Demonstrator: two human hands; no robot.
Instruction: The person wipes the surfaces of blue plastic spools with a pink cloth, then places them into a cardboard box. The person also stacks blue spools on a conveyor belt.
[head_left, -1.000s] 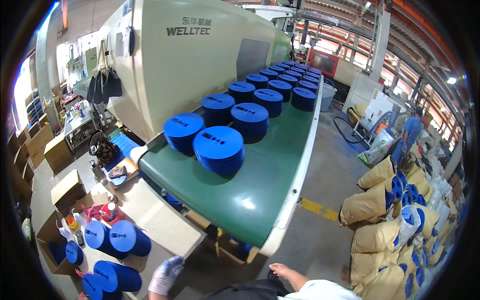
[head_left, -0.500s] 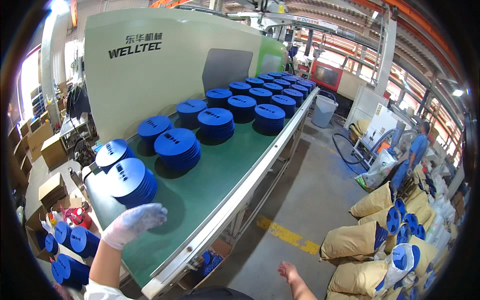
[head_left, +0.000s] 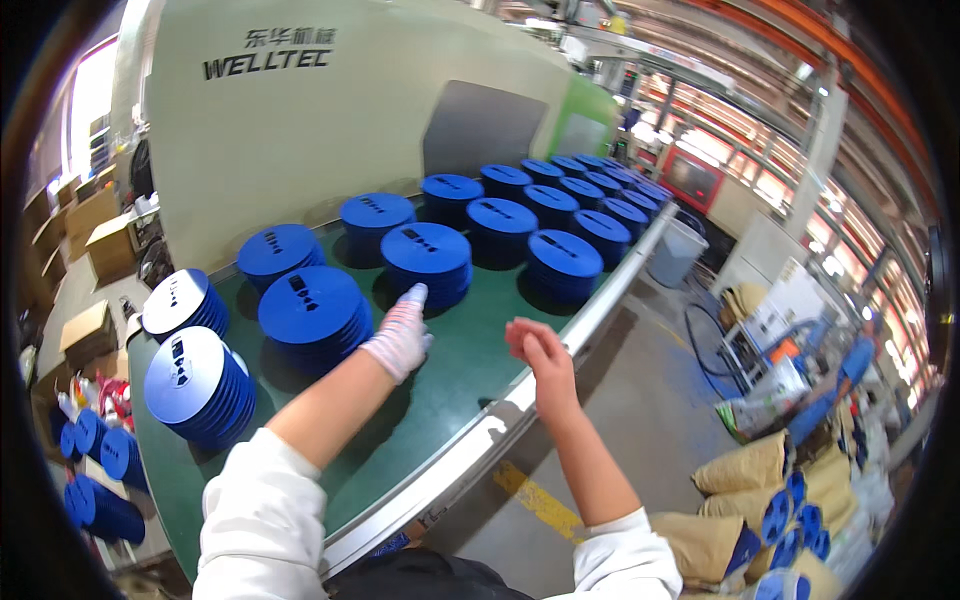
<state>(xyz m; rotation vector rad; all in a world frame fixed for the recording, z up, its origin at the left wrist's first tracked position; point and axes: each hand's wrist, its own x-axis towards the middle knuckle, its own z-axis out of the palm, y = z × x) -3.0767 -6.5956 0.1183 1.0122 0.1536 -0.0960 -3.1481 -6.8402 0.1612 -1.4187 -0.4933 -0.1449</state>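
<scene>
My left hand (head_left: 400, 337), in a pale glove, reaches over the green conveyor belt (head_left: 455, 375). Its fingers are stretched out beside a stack of blue discs (head_left: 427, 262); whether they touch it I cannot tell. To the right of it, my bare right hand (head_left: 541, 362) hovers by the belt's near side rail (head_left: 500, 425), fingers loosely bent and nothing in them. Another stack of blue round discs (head_left: 315, 318) stands left of the gloved hand. Farther along, a blue stack (head_left: 564, 266) sits close to the rail.
More blue stacks run in rows toward the far end. A pale machine (head_left: 300, 130) walls the belt's far side. On the floor at right are a grey bin (head_left: 678, 252), a dark hose (head_left: 700, 350) and brown sacks (head_left: 745, 462). A person in blue (head_left: 845, 375) stands beyond.
The view has shifted. My left hand has moved right from the near stacks to one farther along; my right hand has risen from over the floor to the rail.
</scene>
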